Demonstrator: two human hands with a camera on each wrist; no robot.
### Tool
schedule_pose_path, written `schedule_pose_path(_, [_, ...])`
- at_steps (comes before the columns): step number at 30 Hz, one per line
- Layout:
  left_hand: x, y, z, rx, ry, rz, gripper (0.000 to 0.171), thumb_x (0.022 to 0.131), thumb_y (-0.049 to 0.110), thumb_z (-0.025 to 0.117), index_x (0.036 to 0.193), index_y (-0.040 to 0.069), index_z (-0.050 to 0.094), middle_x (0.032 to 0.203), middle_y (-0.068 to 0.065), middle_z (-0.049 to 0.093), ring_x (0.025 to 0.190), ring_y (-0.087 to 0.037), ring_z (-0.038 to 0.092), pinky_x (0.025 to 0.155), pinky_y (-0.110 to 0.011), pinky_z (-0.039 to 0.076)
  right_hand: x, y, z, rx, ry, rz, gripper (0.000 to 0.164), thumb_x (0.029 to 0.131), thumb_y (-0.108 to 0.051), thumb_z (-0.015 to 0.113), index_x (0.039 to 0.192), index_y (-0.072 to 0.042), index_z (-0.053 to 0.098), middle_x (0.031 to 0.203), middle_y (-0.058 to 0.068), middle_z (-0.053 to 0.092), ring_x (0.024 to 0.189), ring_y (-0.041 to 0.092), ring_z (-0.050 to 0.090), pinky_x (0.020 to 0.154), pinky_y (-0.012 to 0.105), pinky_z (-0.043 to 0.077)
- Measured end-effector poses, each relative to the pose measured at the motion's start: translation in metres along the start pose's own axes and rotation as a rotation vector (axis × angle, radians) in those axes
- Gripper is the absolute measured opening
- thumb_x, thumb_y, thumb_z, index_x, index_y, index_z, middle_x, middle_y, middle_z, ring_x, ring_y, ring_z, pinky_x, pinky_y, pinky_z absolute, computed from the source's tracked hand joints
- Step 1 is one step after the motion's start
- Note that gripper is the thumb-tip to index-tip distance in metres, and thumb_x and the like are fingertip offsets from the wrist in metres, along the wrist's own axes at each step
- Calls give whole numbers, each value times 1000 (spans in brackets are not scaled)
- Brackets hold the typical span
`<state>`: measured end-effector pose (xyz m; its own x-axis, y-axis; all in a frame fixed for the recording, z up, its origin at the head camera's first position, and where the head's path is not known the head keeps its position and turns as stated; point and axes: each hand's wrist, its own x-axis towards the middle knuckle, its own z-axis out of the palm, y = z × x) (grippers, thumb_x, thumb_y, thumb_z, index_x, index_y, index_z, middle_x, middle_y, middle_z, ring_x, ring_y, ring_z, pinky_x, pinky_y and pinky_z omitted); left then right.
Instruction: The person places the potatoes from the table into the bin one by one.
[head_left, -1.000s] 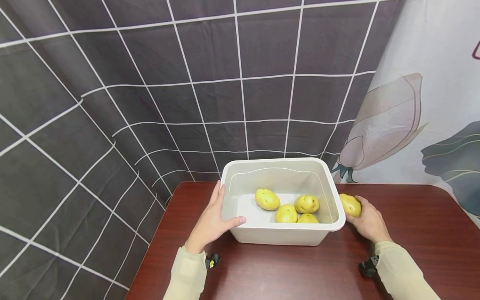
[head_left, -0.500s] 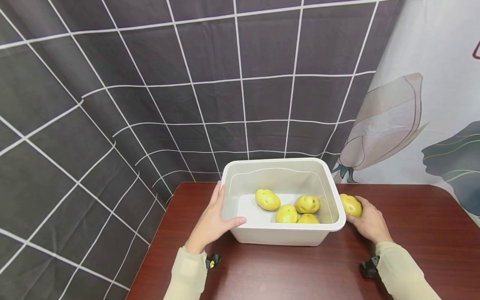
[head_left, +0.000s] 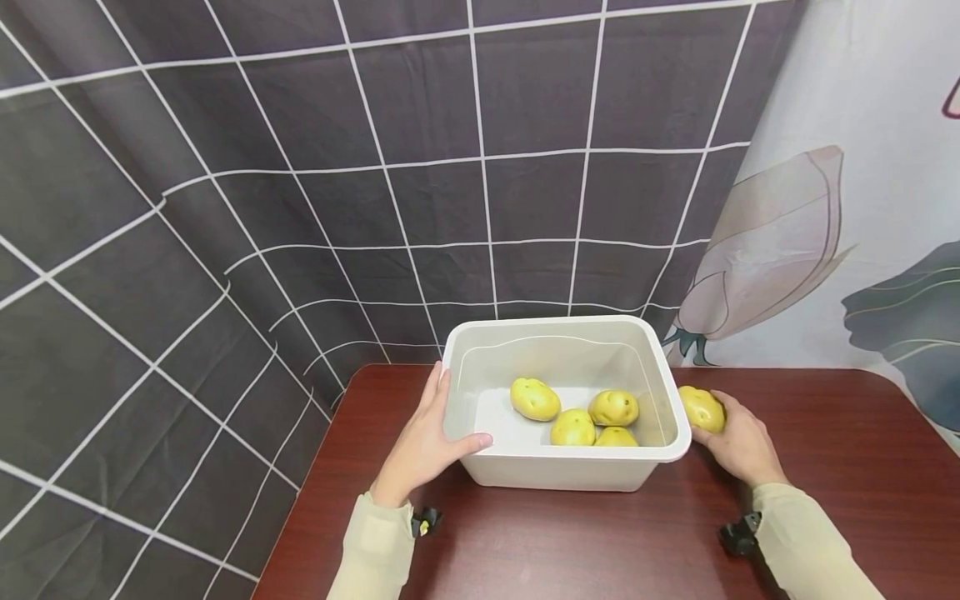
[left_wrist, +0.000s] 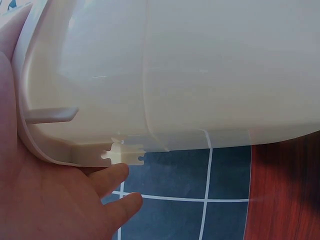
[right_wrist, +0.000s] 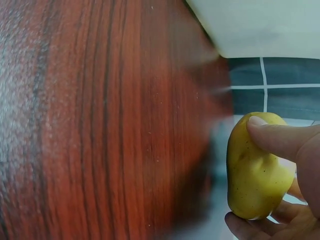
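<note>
In the head view, an off-white plastic bin (head_left: 558, 471) stands on the table with several yellow potatoes (head_left: 534, 399) lying inside. My left hand (head_left: 423, 446) grips its near left corner, thumb along the front rim and fingers on the left side. The left wrist view has those fingers (left_wrist: 117, 180) just under the rim. To the right of the bin, my right hand (head_left: 738, 442) holds another potato (head_left: 702, 409). In the right wrist view, the thumb presses one face of this potato (right_wrist: 257, 175) and fingertips support its lower end.
The reddish-brown wooden table (head_left: 840, 450) spreads around the bin. Behind it hangs a dark cloth with a white grid (head_left: 525, 200), meeting a pale flower-print cloth (head_left: 795, 217) at right. A small black device (head_left: 740, 535) sits at each wrist.
</note>
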<state>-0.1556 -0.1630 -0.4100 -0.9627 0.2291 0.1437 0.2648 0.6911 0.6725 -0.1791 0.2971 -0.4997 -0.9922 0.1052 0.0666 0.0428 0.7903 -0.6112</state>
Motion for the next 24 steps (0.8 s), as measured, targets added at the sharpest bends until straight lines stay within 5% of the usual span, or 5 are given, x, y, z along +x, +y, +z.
schedule_pose_path(24, [1,-1,1,12,8,10,119,77,66,77,161,7,17,169,4,3,149,-25,26,114,-51,33,-2,-6,-6,-6,24,-21,83,85,-23,79,145,14,34,131,41,46,109,55,50,90,70,41])
